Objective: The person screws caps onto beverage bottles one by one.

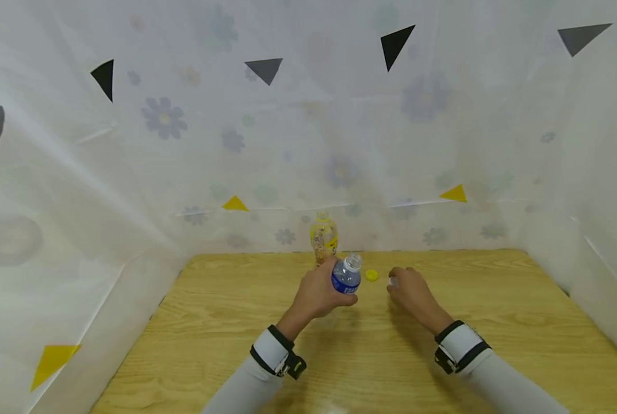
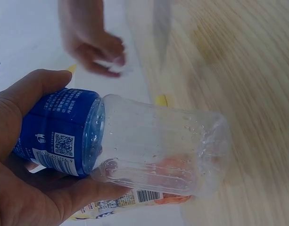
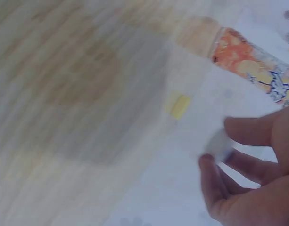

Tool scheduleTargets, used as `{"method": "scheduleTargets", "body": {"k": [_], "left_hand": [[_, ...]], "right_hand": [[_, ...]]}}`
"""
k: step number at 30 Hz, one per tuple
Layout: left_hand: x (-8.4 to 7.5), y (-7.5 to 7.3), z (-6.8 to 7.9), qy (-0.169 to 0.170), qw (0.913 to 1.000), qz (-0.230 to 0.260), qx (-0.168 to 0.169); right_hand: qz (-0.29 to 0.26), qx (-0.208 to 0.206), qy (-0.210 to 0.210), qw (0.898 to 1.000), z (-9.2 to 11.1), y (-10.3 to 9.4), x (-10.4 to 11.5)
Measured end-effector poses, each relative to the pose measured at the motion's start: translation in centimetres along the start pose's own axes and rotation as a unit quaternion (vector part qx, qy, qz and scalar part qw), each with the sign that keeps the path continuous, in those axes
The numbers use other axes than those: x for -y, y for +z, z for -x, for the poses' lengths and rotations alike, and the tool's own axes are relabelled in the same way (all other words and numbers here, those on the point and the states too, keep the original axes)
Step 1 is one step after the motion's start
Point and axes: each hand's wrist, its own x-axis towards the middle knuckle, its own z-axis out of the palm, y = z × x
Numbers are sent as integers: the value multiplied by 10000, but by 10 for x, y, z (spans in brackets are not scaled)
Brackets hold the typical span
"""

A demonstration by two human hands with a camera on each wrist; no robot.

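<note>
Now the uncapped blue-labelled bottle is in the left hand, thumb and fingers curled round it, the yellow-labelled bottle just beyond! Right hand half closed, pinching a white cap; the yellow cap lies between them on the table.

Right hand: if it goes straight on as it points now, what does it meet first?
Probably the yellow bottle cap on the wood-grain table; depth is unclear, so the right hand might pass above it.
</note>
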Motion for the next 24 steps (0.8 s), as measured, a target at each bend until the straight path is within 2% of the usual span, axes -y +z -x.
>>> {"method": "scheduleTargets", "body": {"k": [4, 7, 16, 24], "left_hand": [[0, 0, 0, 70, 10000, -15, -26], [0, 0, 0, 105, 9999, -35, -27], [1, -2, 0, -3, 10000, 21, 17], [1, -3, 0, 24, 10000, 6, 10]], "right_hand": [[-385, -824, -379, 9951, -4, -8, 16], [-505, -1205, -617, 9895, -5, -16, 29], [-687, -1544, -937, 9812, 1, -30, 56], [-844, -2019, -1233, 9679, 3, -37, 64]]}}
